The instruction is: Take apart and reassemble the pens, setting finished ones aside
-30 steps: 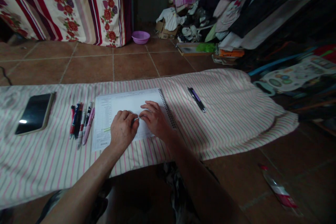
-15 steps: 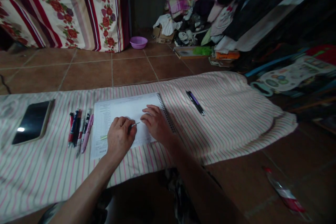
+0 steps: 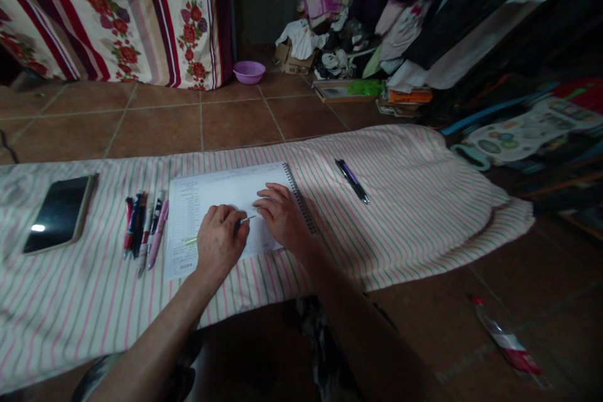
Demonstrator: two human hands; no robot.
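Observation:
My left hand (image 3: 220, 239) is closed around a slim pen (image 3: 250, 218). Only its thin, pale end sticks out from between thumb and fingers, pointing right; the rest is hidden in the grip. Just to the right, my right hand (image 3: 281, 213) lies over the page with its fingers spread and slightly bent, close to that thin end. Under both hands is an open spiral notebook (image 3: 226, 185), its wire binding along the right edge. Printed text and a yellow-green mark show on the left of its white page.
Several pens (image 3: 145, 229) lie side by side left of the notebook, with a phone (image 3: 59, 213) farther left. Two dark pens (image 3: 352, 181) rest on the striped cloth (image 3: 414, 201) at right. A bottle (image 3: 509, 342) and a purple basin (image 3: 249, 72) are on the tiled floor.
The view has shifted slightly. Both hands keep nearly the same pose, and the pen's thin end still points right from my left hand.

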